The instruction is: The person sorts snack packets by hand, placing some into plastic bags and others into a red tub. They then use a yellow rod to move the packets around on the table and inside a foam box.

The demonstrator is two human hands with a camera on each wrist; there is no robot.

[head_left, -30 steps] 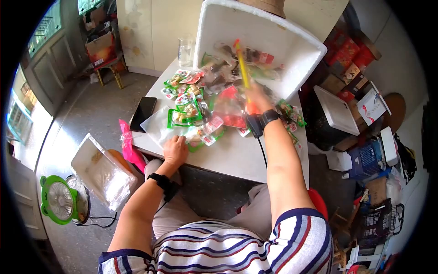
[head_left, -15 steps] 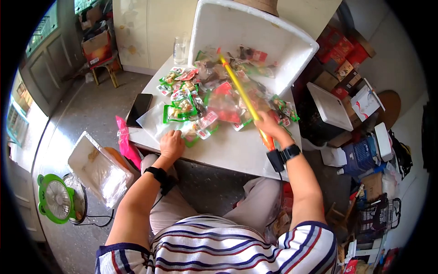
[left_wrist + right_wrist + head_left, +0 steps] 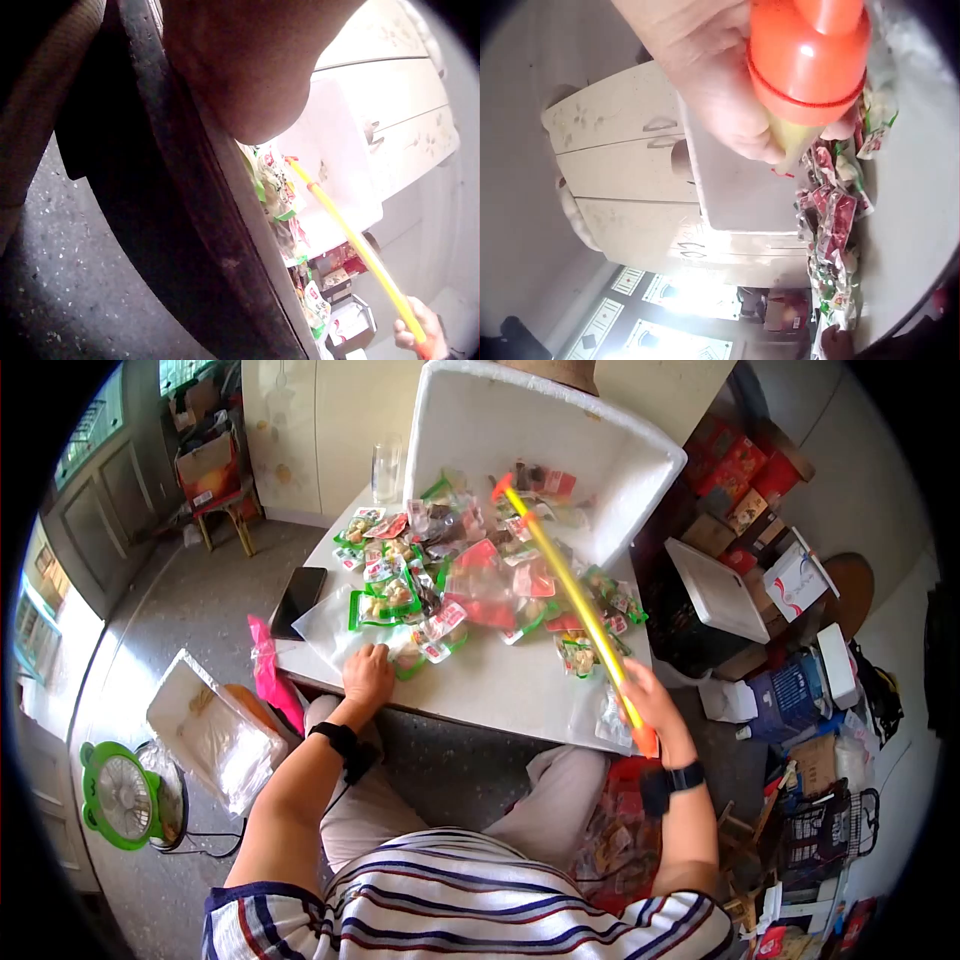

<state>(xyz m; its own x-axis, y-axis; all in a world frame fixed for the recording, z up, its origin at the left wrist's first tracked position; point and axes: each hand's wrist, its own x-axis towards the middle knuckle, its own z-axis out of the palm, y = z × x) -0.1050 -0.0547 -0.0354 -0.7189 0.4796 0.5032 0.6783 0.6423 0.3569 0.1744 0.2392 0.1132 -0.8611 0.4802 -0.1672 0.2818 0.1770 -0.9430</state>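
Observation:
My right hand (image 3: 648,700) grips the lower end of a long yellow stick (image 3: 572,588) with orange ends, over the table's right front corner. Its far end reaches to the mouth of the white foam box (image 3: 655,445), over the packets there. In the right wrist view the fingers wrap the tube beside a bell-shaped orange end (image 3: 810,64). My left hand (image 3: 369,678) rests at the table's front edge, beside a clear plastic bag (image 3: 322,622) and several snack packets (image 3: 385,603). More packets, some red (image 3: 482,585), spread across the tabletop into the box.
A phone (image 3: 300,600) lies at the table's left edge, and a drinking glass (image 3: 386,472) stands behind. Pink plastic (image 3: 264,660) hangs at the left corner. On the floor are a foam tray (image 3: 185,705) and a green fan (image 3: 122,795). Boxes (image 3: 735,470) stack up at right.
My right hand has drawn back toward me and to the right with the yellow stick. Some packets now lie nearer the table's right front. The left hand has stayed at the table edge.

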